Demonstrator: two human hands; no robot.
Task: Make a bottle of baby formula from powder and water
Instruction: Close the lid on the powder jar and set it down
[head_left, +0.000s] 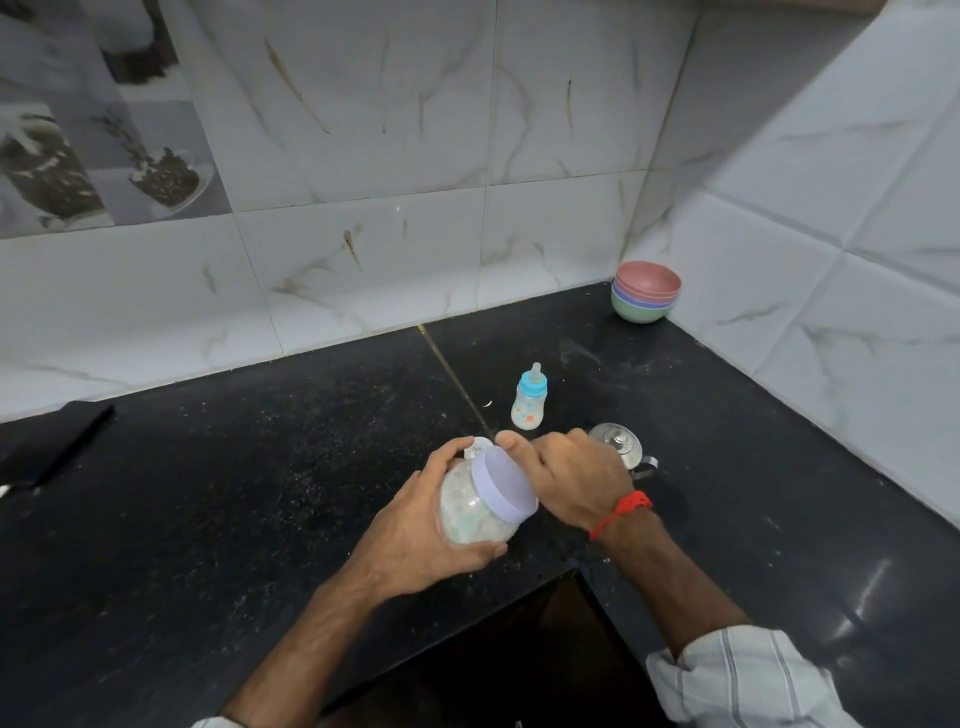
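Above tabletop (260, 493) centre: left hand (415, 540) grip wraps tilted jar (475, 512); right hand (571, 478) grip clasps its lid (504, 486). Bottle (529, 401) upright at 12 o'clock; bowls (645, 292) at 1.

Red wrist thread (623, 506), striped rolled sleeve (737, 680)

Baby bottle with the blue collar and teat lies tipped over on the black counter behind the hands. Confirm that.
Wrong: the head view shows the baby bottle with the blue collar standing upright on the black counter behind the hands, not tipped over.
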